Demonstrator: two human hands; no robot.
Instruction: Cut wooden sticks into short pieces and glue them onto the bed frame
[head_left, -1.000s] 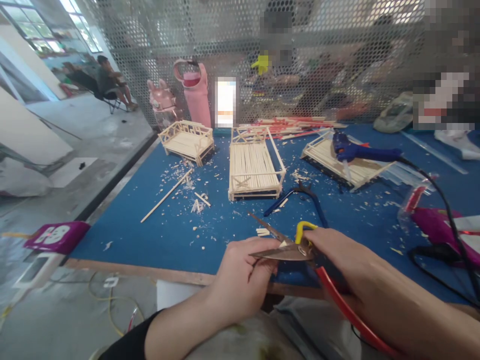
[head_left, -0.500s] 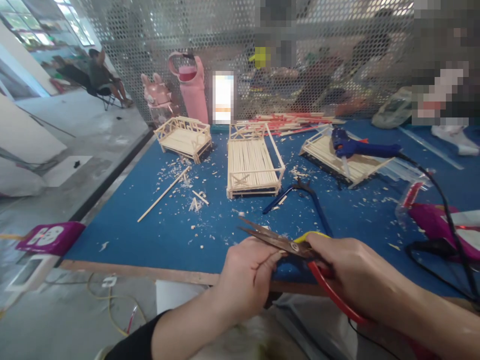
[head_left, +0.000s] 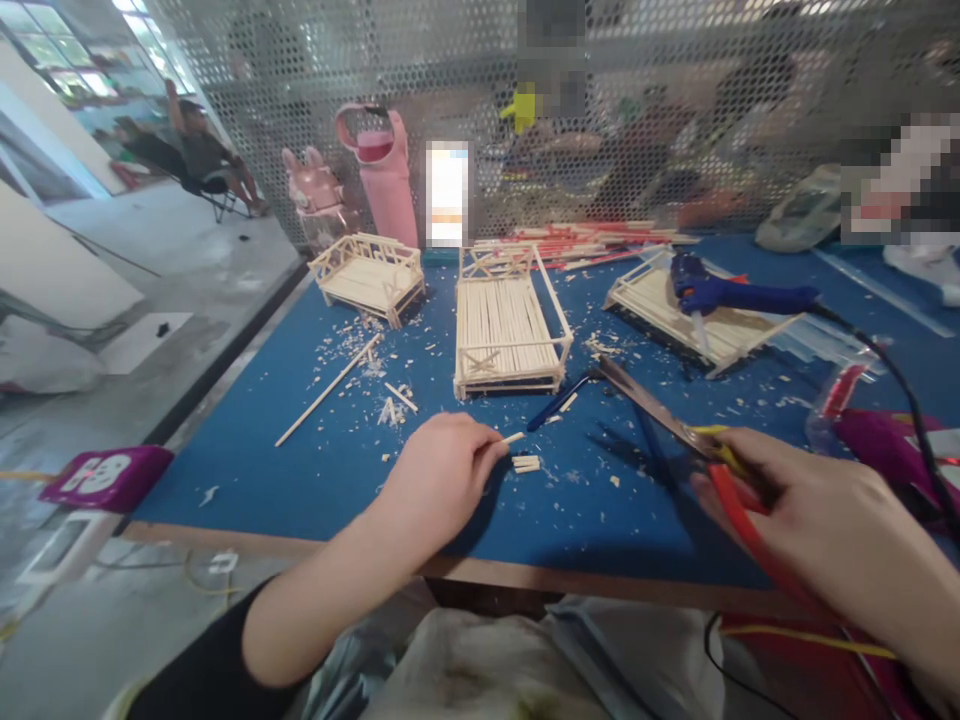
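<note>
My left hand [head_left: 439,472] reaches over the blue table mat [head_left: 315,450] with thumb and fingers pinched on a short cut stick piece [head_left: 513,438]. Just right of it lie two or three similar short pieces [head_left: 526,463]. My right hand [head_left: 806,505] is closed around the red and yellow handles of a pair of scissors [head_left: 660,415], whose closed blades point up and left above the mat. A stick-built bed frame [head_left: 506,325] stands just beyond both hands.
A second stick frame [head_left: 371,275] stands far left, a third [head_left: 694,320] at right with a blue glue gun [head_left: 731,295] on it. Blue-handled pliers [head_left: 570,392], a long stick [head_left: 326,390], wood chips, pink bottles [head_left: 382,180], a stick pile [head_left: 585,245] and a mesh screen lie around.
My left hand left the scissors and moved forward onto the mat, pinching a short stick piece. My right hand swung the scissors away to the right.
</note>
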